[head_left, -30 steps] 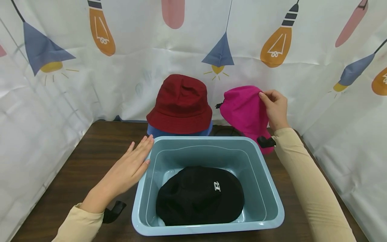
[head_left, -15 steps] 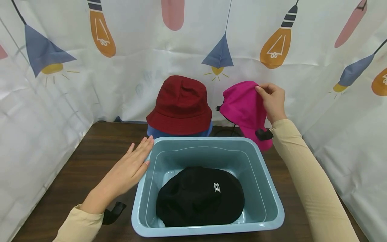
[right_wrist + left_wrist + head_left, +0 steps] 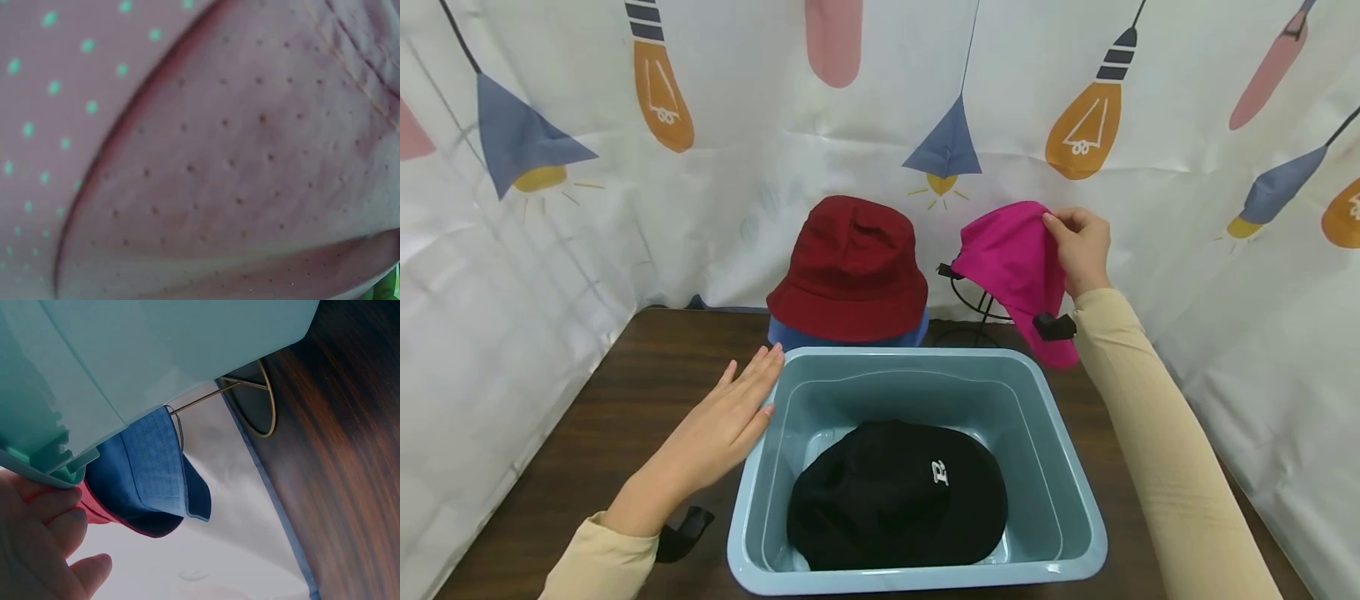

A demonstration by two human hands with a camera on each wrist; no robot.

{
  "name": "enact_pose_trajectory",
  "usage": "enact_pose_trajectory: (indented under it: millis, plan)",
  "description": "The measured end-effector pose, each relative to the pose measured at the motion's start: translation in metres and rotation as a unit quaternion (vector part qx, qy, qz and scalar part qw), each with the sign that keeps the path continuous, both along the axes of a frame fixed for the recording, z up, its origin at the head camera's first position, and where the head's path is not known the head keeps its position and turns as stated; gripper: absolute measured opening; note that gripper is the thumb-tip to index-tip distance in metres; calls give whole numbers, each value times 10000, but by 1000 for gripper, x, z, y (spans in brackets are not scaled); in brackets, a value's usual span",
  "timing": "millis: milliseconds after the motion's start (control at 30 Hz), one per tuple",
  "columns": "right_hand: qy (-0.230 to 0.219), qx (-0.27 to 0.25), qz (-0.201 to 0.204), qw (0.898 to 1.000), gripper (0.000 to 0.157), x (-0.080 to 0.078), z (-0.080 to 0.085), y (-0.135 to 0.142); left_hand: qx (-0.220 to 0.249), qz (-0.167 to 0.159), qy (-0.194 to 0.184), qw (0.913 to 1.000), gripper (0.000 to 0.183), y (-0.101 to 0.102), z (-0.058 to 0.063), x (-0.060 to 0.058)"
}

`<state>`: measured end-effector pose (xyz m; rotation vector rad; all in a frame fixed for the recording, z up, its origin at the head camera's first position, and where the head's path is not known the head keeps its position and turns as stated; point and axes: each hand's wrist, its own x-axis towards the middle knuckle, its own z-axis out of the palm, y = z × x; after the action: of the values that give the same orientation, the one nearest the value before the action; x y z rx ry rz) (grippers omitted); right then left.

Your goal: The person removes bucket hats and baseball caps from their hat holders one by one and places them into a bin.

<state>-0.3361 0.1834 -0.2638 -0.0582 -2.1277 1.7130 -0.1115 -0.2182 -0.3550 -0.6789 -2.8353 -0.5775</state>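
My right hand (image 3: pixel 1081 250) pinches the crown of a bright pink cap (image 3: pixel 1009 254) in the head view, raised above a thin wire hat stand (image 3: pixel 987 302). The cap's brim hangs down behind the basin's right corner. Pink fabric (image 3: pixel 231 169) dotted with small holes fills the right wrist view. My left hand (image 3: pixel 722 425) has its fingers straight against the left rim of a light blue plastic basin (image 3: pixel 917 353). The left wrist view shows those fingertips (image 3: pixel 69 528) right at the rim. Inside the basin lies a black cap (image 3: pixel 880 492) with a white letter on it.
A dark red bucket hat (image 3: pixel 850 267) is stacked over a blue hat (image 3: pixel 786 333) behind the basin, with a wire stand (image 3: pixel 270 403) near it. A patterned white curtain (image 3: pixel 737 175) borders the dark wooden table (image 3: pixel 655 375) at the back and sides.
My right hand has lifted the pink cap slightly, showing more of the wire stand below it. My left hand stays at the basin rim. The head view has tilted a little upward.
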Motion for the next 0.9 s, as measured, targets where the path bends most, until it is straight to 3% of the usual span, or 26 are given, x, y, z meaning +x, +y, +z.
enact_pose_trajectory:
  millis: [400,700,900]
  plan:
    - [346,-509,-204,9979,10,-4,4,-9,-15,48,30,10000,61,0,0,2]
    - [189,-256,131,9994,9,-5,3,-18,-32,-1,94,10000,60,0,-1,3]
    - [526,-946,58,9941,12,-9,7,-19,-30,53,77,10000,61,0,-1,3]
